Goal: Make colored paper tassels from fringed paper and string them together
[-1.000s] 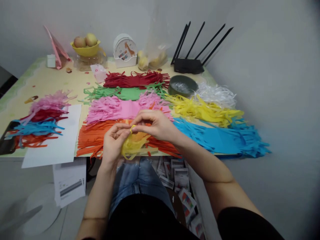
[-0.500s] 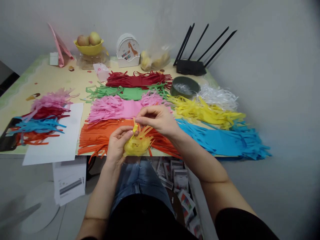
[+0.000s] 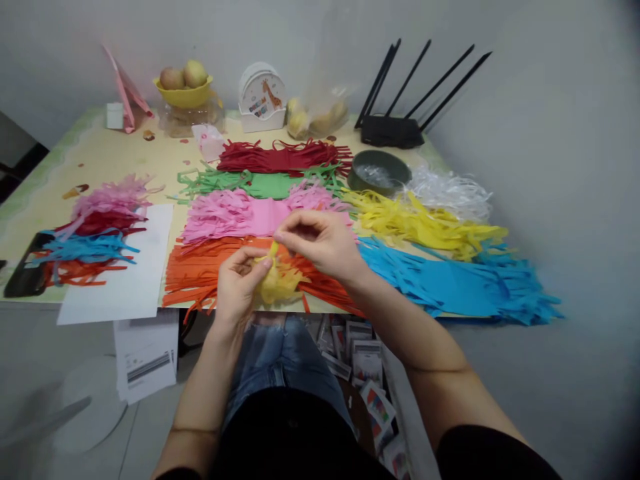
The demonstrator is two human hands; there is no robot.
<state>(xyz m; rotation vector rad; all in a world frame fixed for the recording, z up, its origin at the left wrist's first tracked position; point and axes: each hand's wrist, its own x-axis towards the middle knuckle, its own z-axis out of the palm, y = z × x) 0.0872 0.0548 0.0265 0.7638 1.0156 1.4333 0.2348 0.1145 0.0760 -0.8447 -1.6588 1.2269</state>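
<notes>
My left hand (image 3: 239, 281) is closed round a bunched yellow paper fringe (image 3: 280, 283) just above the table's front edge. My right hand (image 3: 323, 241) hovers right above it, fingers curled, thumb and fingertips pinched at a thin yellow strip (image 3: 273, 251) that sticks up from the bunch. Both hands are over the orange fringed paper (image 3: 200, 270), with the pink fringed paper (image 3: 240, 215) just behind them.
Fringed sheets lie on the table (image 3: 90, 163): red (image 3: 280, 157), green (image 3: 255, 183), yellow (image 3: 425, 223), blue (image 3: 450, 280), white shreds (image 3: 450, 193). A green bowl (image 3: 377, 172), router (image 3: 395, 127), clock (image 3: 263, 97), fruit bowl (image 3: 185, 90), finished tassels (image 3: 95, 230) on white paper (image 3: 125, 280).
The yellow fringe has been gathered into a tighter bunch in my left hand. My right hand shifted slightly right and up, still working the strip. The view drifted a little.
</notes>
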